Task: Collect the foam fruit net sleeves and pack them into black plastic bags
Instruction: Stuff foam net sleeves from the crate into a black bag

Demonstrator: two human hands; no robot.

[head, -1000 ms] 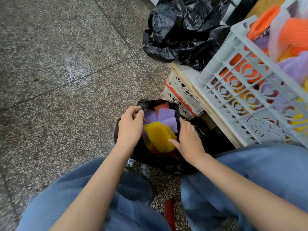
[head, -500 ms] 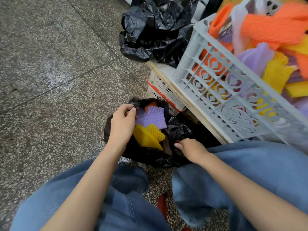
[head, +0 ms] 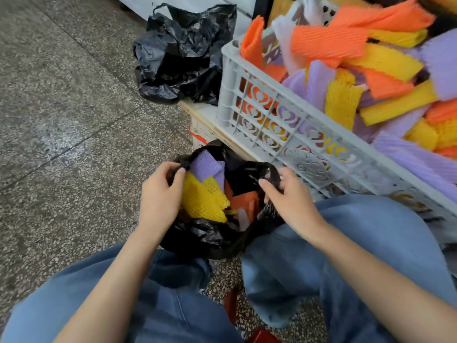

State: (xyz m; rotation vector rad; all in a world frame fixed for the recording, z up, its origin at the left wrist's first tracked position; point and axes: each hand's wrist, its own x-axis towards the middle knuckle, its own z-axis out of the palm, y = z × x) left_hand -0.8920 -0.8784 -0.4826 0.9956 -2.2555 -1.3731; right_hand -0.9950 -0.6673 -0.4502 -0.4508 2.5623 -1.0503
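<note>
Head view, looking down past both knees.

- I note a black bag standing on the speckled floor between the legs in blue jeans, its mouth facing up.
- Left hand is at the bag's left rim. Its fingers are curled, thumb and forefinger pinching the black film at the top edge.
- Right hand is at the right rim. Its fingers are curled round a bunched strip of the bag and hold it up. The mouth is stretched between the two hands.
- Inside the bag, a yellow sleeve lies on top, just beside the left hand. A purple sleeve sits behind it at the far rim. Orange sleeves lie lower, toward the right hand. A pale scrap shows beneath them; I cannot tell what it is.
- Right of the bag is a white slotted crate, heaped with loose sleeves in orange, yellow, purple and white. The crate rests on a low wood-edged bench.
- A second bag, black and crumpled, lies at the bench's far end, just beside the crate's corner.
- A red object is on the floor between the feet, mostly hidden.
</note>
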